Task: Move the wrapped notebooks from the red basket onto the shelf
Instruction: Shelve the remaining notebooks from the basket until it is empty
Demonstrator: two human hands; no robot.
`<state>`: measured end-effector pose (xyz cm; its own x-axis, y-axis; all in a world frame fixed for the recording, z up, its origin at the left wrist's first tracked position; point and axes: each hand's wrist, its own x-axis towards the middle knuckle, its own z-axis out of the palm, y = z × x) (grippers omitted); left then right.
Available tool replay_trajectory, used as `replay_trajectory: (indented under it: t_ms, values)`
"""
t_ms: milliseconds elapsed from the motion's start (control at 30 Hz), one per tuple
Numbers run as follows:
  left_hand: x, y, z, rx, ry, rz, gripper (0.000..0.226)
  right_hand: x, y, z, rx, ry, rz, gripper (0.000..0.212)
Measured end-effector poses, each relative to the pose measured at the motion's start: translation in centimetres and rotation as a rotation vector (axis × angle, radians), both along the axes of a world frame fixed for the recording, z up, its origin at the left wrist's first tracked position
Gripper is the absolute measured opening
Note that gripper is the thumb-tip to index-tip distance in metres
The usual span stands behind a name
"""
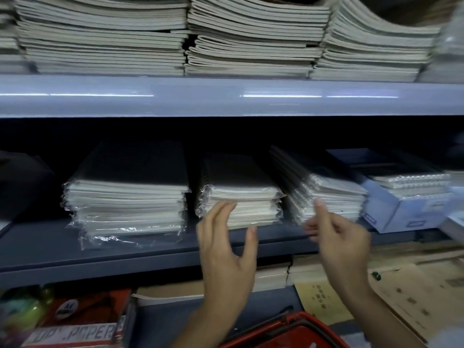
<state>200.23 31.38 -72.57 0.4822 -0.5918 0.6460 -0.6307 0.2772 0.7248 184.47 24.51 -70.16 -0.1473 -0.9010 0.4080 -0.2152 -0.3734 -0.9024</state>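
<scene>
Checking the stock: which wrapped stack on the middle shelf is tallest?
The left stack; its top sits above the middle stack and right stack.

Leaving a dark open gap above three wrapped notebook stacks (241,194) under the upper shelf (226,99). Offering bare shelf board (37,244) at front left. Crowding the right with a blue box (401,207). Keeping narrow slots between stacks.

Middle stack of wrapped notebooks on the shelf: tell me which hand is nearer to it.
Left. The left hand has its fingertips at the middle stack front; the right hand is off to its right, before the neighbouring stack.
</scene>
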Motion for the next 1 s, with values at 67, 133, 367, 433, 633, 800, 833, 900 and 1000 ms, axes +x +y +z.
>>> replay_trajectory:
  t_ms: [67, 133, 367, 433, 633, 800, 833, 900, 1000]
  values:
    - [-1.3, -1.6, 0.9, 0.067, 0.048, -0.216, 0.054, -2.8, -1.1, 0.3, -0.042, -0.06, -0.132, 0.052]
    - [-3.0, -3.9, 1.7, 0.124, 0.073, -0.373, 0.063, -5.4, -2.9, 0.6, -0.007, -0.065, -0.167, 0.049]
    - [-8.1, -9.9, 2.3, 0.277, -0.226, -0.448, 0.07, -7.3, -6.5, -0.2, 0.225, 0.033, -0.03, 0.052]
    - [-8.7, -10.7, 2.1, 0.271, -0.25, -0.392, 0.062, -7.2, -7.0, -0.5, 0.245, -0.004, -0.057, 0.062]
    - [-8.8, -11.7, 3.1, 0.189, -0.221, -0.203, 0.032, -7.2, -7.3, -1.0, 0.247, -0.098, -0.071, 0.06]
    - [-8.8, -12.0, 3.4, 0.184, -0.135, -0.16, 0.024, -7.7, -7.3, -1.9, 0.221, -0.052, -0.082, 0.055]
    - [-8.8, -11.9, 3.3, 0.173, -0.107, -0.182, 0.025, -7.5, -7.4, -2.0, 0.231, -0.041, -0.079, 0.056]
    - [-8.5, -11.8, 3.0, 0.159, -0.064, -0.241, 0.028, -6.9, -7.8, -2.0, 0.255, -0.047, -0.039, 0.067]
    - [-7.9, -11.1, 2.3, 0.179, -0.104, -0.314, 0.039, -6.2, -8.4, -1.6, 0.275, -0.16, 0.003, 0.063]
